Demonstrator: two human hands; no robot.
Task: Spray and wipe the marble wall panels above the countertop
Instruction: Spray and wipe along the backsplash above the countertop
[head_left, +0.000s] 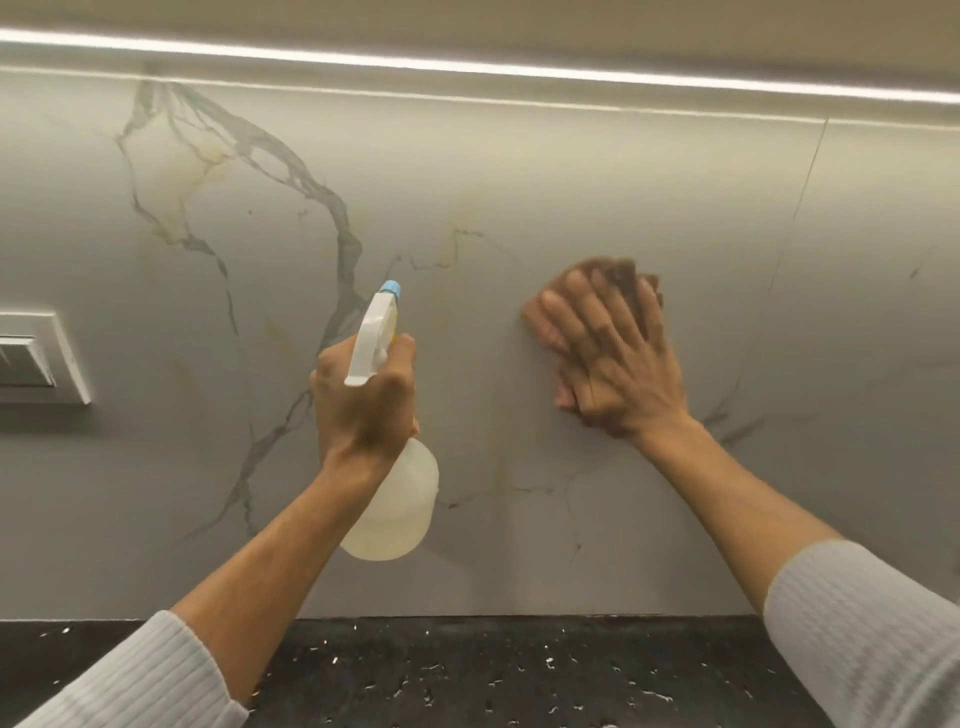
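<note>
Nearly upright spray bottle faces wall.

View count: one. Head camera, wide-angle, worn by the person; faces the wall straight on, close. Upper limit of view: light strip under the cabinet. Lower limit: back strip of the desk. Forearms enter from both lower corners.
</note>
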